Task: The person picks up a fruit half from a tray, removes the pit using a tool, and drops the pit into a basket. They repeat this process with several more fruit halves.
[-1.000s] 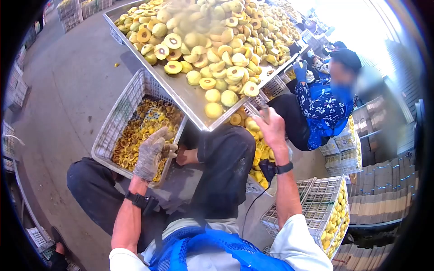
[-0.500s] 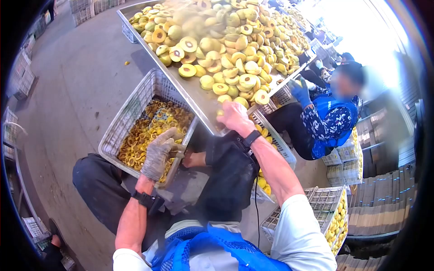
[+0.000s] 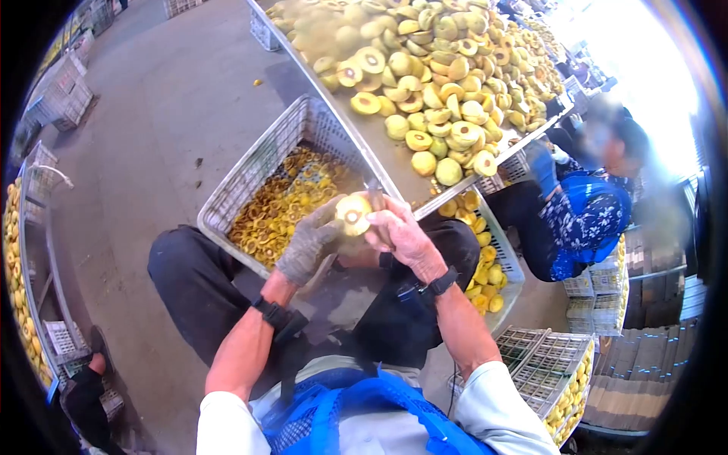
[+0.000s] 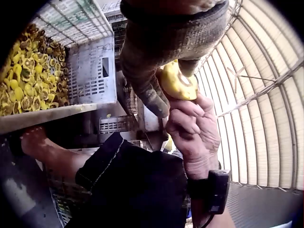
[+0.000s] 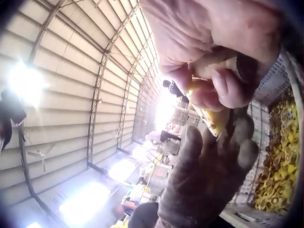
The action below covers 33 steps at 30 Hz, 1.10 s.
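Note:
A pale yellow peach half (image 3: 353, 214), cut face up with a brownish centre, is between my two hands over my lap. My gloved left hand (image 3: 307, 246) grips its left side; the left wrist view shows the gloved fingers round the peach. At its right edge are the fingertips of my bare right hand (image 3: 406, 235). That hand also holds a small tool with a wooden handle (image 5: 228, 66) across the palm. The tool's metal end (image 3: 373, 184) points up past the fingers, its working shape unclear.
A metal tray (image 3: 387, 155) heaped with peach halves (image 3: 447, 98) stands ahead. Left of my legs is a crate (image 3: 254, 171) of brown-yellow scraps. Another crate (image 3: 509, 292) with yellow halves stands by my right knee. A person in a blue vest (image 3: 588, 201) sits at right.
My right hand went from the right-side crate to the tray's near corner, then back to my left hand with a peach half. The left hand, empty before, now grips it. The head view turned left.

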{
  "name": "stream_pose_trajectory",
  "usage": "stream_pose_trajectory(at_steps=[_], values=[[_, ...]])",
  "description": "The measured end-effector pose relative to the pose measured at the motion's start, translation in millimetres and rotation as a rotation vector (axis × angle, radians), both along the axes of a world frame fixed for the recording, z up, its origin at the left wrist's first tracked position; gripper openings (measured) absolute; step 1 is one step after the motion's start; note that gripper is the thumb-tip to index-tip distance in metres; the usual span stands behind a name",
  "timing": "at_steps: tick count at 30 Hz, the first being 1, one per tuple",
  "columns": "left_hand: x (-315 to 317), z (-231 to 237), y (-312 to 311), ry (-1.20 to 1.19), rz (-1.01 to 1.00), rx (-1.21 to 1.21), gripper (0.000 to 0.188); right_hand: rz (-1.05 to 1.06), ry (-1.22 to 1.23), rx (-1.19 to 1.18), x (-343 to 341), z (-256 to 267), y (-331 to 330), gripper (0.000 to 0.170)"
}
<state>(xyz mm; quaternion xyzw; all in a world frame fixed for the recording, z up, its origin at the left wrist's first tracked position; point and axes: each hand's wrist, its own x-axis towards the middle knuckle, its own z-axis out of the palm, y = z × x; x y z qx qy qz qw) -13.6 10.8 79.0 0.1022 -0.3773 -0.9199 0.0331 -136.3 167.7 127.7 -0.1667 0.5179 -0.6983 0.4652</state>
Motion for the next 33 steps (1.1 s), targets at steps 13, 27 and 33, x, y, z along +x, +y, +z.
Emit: stream_pose_trajectory(at_steps=[13,27,33], values=[[-2.6,-7.1,-5.7,-0.199,0.24,-0.201,0.051,-0.266,1.015,0.364,38.1,-14.5,-8.6,0.025],[-0.9,-0.5,-0.2,-0.161,0.336,-0.339,0.05,-0.163,1.071,0.553,58.0,-28.3,-9.9,0.025],[0.3,5.9,3.2,-0.192,0.36,-0.442,0.048,-0.19,1.059,0.578,61.8,-32.6,-10.8,0.023]])
